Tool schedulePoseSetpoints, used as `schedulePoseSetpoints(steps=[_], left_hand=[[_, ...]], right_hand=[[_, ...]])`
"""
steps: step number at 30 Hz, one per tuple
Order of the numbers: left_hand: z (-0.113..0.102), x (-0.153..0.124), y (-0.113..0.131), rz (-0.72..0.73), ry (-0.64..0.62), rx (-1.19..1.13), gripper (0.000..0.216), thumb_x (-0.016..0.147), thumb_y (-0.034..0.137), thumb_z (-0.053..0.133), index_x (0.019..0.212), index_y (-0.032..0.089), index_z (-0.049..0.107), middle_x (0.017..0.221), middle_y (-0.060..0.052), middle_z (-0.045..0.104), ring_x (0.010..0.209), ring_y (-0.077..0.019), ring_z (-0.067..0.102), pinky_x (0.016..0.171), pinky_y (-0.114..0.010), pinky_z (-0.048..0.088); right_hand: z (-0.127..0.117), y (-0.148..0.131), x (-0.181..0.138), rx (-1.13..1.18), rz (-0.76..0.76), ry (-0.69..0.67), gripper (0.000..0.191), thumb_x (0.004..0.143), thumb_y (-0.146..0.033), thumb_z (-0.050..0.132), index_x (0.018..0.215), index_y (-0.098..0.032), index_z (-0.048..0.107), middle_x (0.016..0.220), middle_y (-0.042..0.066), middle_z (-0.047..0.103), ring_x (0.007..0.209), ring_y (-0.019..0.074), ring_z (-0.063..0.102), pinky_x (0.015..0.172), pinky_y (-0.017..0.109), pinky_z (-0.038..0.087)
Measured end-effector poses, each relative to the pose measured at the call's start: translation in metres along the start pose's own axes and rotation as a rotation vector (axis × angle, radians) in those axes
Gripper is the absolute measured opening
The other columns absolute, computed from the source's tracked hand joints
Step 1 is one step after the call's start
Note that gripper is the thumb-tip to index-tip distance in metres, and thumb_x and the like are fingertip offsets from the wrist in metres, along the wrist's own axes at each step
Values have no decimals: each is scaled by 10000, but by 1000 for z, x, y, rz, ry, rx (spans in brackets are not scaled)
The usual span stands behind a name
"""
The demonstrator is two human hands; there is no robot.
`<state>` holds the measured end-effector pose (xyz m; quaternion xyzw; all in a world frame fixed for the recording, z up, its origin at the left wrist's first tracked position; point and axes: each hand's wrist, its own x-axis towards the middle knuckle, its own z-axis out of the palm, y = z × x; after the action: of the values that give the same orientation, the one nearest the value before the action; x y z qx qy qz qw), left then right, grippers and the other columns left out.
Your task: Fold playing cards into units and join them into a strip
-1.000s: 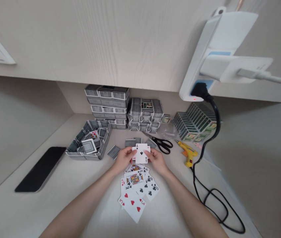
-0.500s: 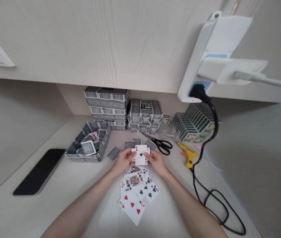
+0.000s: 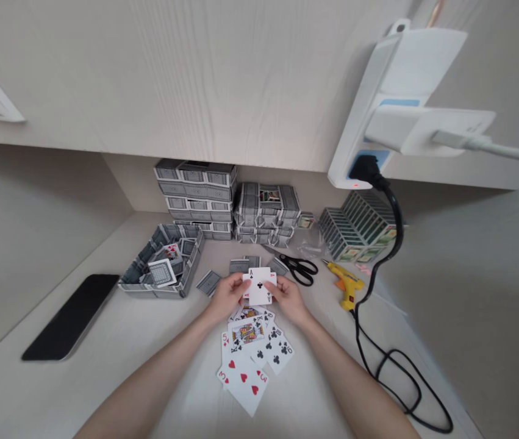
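Both of my hands hold a small set of playing cards with the ace of clubs [image 3: 260,285] on top, face up, just above the desk. My left hand [image 3: 228,296] pinches the cards' left edge and my right hand [image 3: 286,296] pinches the right edge. Under my wrists lies a loose spread of face-up cards [image 3: 252,353], with a three of hearts nearest me and a king in the middle. Several face-down cards [image 3: 239,265] lie just beyond my fingers.
A card-built tray [image 3: 162,262] with cards in it stands at the left. Stacked card blocks [image 3: 196,198] line the back wall. Black scissors [image 3: 299,267], a yellow glue gun [image 3: 346,283] with its black cord [image 3: 380,360], and a black phone [image 3: 71,316] lie around.
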<state>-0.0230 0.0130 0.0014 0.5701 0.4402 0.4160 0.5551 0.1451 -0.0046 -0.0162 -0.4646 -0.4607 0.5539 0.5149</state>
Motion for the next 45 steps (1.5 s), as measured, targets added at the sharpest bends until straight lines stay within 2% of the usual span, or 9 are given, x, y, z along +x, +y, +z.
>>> schedulePoseSetpoints(steps=[20,26,31,34,38,45], left_hand=[[-1,-1,1,-25,-9,-56,280,703,408,600,755,133,582,467,51,505,357,-62,410,369,-183,297],[-11,1,0,-61,-152,-192,283,726,402,584,650,129,585,471,4,547,396,-97,489,412,-205,330],[-13,1,9,-47,-250,-156,338,703,450,607,632,119,605,524,-9,559,471,-98,482,467,-213,372],[-9,1,12,-27,-240,-82,349,682,460,621,650,112,617,535,-4,550,470,-80,434,439,-191,327],[-5,1,11,-74,-195,-11,343,664,446,634,729,109,629,544,14,539,435,-58,375,395,-177,252],[0,0,13,-75,-85,52,314,632,438,647,620,127,597,512,27,521,465,-74,413,444,-189,302]], right_hand=[[0,2,0,10,-9,18,325,639,-444,672,782,-157,622,684,25,679,568,155,594,537,262,453],[-1,0,0,60,18,24,372,620,-436,694,859,-158,630,702,30,686,567,167,606,560,290,472],[-1,-3,-2,99,23,29,326,626,-421,693,815,-165,623,679,21,682,559,163,606,558,291,477],[0,-2,-2,99,7,41,297,614,-413,702,756,-168,615,645,12,674,533,154,595,543,282,472],[2,0,-2,66,-39,55,288,617,-403,703,742,-161,610,606,0,658,496,129,561,495,248,439],[3,6,-2,46,-77,54,277,634,-403,693,721,-159,594,570,-18,616,457,101,498,447,220,381]])
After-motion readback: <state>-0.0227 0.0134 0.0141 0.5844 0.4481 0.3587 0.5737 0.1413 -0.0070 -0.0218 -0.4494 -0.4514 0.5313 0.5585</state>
